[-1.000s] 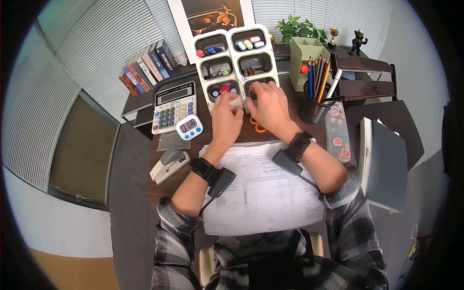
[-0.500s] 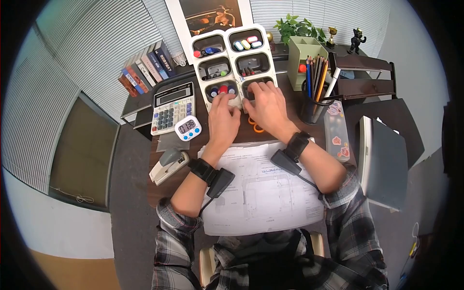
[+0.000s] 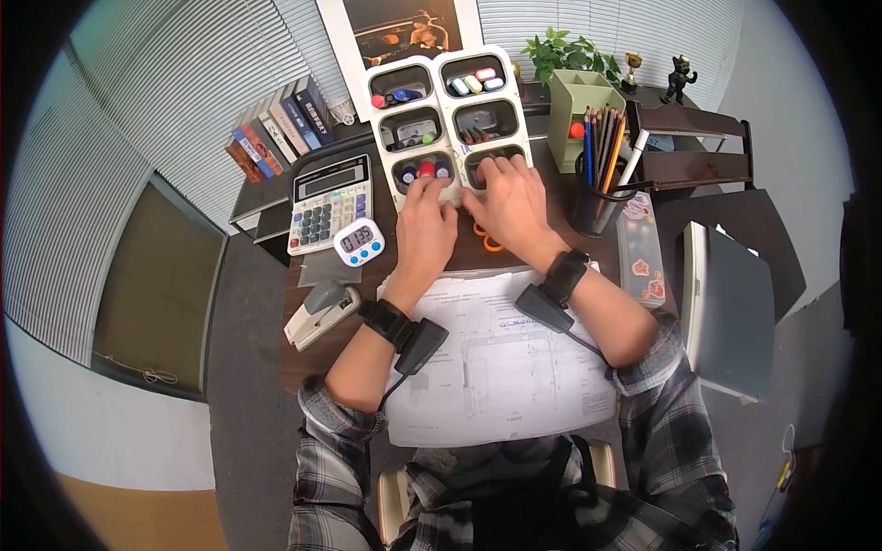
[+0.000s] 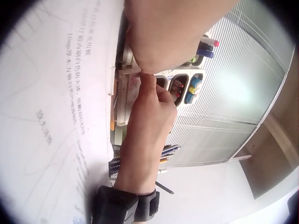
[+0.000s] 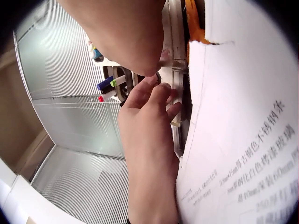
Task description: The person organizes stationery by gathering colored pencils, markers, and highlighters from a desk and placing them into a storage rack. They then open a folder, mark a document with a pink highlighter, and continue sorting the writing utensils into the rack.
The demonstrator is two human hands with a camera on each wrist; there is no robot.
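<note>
A white six-compartment organizer (image 3: 450, 124) stands tilted at the back of the desk. My left hand (image 3: 423, 234) rests with its fingertips at the rim of the near left compartment, beside a red-capped item (image 3: 426, 170); in the right wrist view this left hand (image 5: 149, 130) has loosely bent fingers. My right hand (image 3: 514, 207) reaches over the near right compartment, its bent fingertips partly inside. In the left wrist view the right hand's (image 4: 149, 126) thumb and index finger lie close together. Whether anything is between the right fingertips is hidden.
Orange scissor handles (image 3: 492, 244) lie below the right hand. Papers (image 3: 501, 367) cover the near desk. A timer (image 3: 359, 242), calculator (image 3: 331, 207) and stapler (image 3: 322, 314) are at left; a mesh pen cup (image 3: 597, 207) and sticker-covered case (image 3: 641, 257) are at right.
Both hands stay at the near compartments, with only slight finger movement. The view has shifted slightly, and the timer display reads differently.
</note>
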